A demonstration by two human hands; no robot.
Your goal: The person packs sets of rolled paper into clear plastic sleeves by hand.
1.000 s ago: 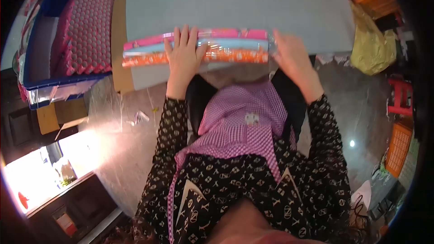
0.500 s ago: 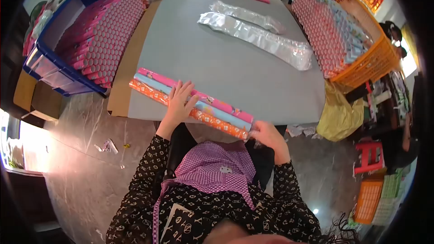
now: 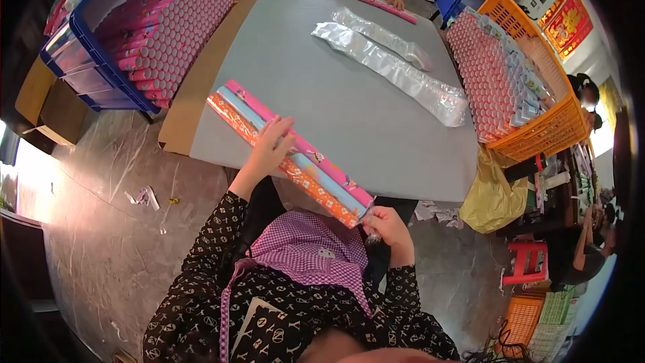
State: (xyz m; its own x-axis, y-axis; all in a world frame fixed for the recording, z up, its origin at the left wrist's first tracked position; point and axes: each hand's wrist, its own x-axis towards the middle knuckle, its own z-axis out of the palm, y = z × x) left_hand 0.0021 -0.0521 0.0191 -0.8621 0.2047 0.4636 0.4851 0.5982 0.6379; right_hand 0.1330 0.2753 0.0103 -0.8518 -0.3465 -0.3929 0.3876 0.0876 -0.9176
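Three rolls lie side by side, slanting over the near edge of the grey table (image 3: pixel 269 60): a pink roll (image 3: pixel 319 159), a light blue roll (image 3: pixel 309 169) and an orange patterned roll (image 3: pixel 316 191). Clear plastic film seems to wrap them. My left hand (image 3: pixel 270 148) rests across the rolls near their middle, its fingers over the top. At their lower right end, my right hand (image 3: pixel 390 224) has its fingers closed on the gathered clear film.
Two clear plastic sleeve stacks (image 3: pixel 403 74) lie mid-table. A blue crate (image 3: pixel 101 60) of pink rolls stands left, an orange crate (image 3: pixel 537 138) of rolls right. Across the table, another person's hands (image 3: pixel 396 0) touch a pink roll. A yellow bag (image 3: pixel 494 195) hangs at the right.
The rolls have turned so that their right end points lower, towards my body. My right hand has moved from beside that end to a closed grip on the film. The view has shifted up and turned.
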